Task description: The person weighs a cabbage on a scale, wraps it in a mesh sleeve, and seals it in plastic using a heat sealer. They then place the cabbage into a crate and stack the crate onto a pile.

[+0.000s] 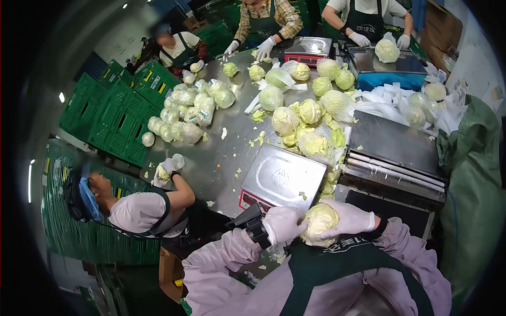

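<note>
A pale cabbage (319,225) is held close to the apron, between both gloved hands. My left hand (284,224) presses on its left side with the fingers and thumb. On the other side, my right hand (350,218) wraps round it, its thumb across the front. Just beyond the hands is a scale (284,176) with a bare metal plate and a red base. Past the scale lie loose leaves and cabbages, some in white foam net, such as a netted cabbage (315,143).
Wrapped cabbages (192,105) are piled on the metal table (224,152). A wrapping machine (395,152) stands at the right, with white nets (385,97) behind. Green crates (118,118) line the left. A co-worker (142,210) works at the left edge; other people stand across the table.
</note>
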The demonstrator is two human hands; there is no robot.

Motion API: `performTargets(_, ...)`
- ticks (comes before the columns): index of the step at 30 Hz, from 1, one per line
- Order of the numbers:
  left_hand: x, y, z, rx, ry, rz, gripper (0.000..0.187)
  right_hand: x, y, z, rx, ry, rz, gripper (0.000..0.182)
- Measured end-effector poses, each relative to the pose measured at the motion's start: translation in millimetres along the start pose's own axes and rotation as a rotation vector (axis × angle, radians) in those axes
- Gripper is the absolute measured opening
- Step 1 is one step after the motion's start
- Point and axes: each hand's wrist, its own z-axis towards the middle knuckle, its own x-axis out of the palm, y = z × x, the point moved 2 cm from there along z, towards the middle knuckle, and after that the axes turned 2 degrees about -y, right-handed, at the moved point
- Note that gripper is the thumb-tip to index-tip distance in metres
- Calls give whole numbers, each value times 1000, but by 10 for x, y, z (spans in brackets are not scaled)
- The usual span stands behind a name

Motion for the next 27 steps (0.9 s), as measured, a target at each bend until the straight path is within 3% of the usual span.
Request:
performTargets(5, 86, 10, -13, 165, -109, 167, 24, -6, 15, 8, 23, -16, 14, 78)
performTargets(9, 173, 146, -28, 220, -109, 106, 20, -8, 41, 9, -20, -25, 73, 73)
performTargets(15, 26, 235, -196, 115, -57, -160, 21, -47, 10, -20, 23, -27, 76, 76)
performTargets(17, -71, 277, -268, 7, 51, -220, 20, -59, -15, -34, 58, -9, 84, 83)
performTargets(19, -135, 345, -322, -25, 70, -171, 19, -42, -101, -50, 71, -11, 104, 86)
performTargets(21, -127, 467, -338, -4, -160, -266, 16, -15, -198, -53, 81, -12, 125, 90)
performTargets(23, -285, 488, -323, -189, -252, -355, 20, 5, -266, -60, 54, -17, 112, 92)
performTargets(26, -195, 601, -195, -309, -526, -1078, 29, 19, -320, -92, 71, -32, 141, 93)
performTargets(27, -115, 568, -190, -309, -526, -1080, 29, 12, -308, -98, 73, -32, 140, 93)
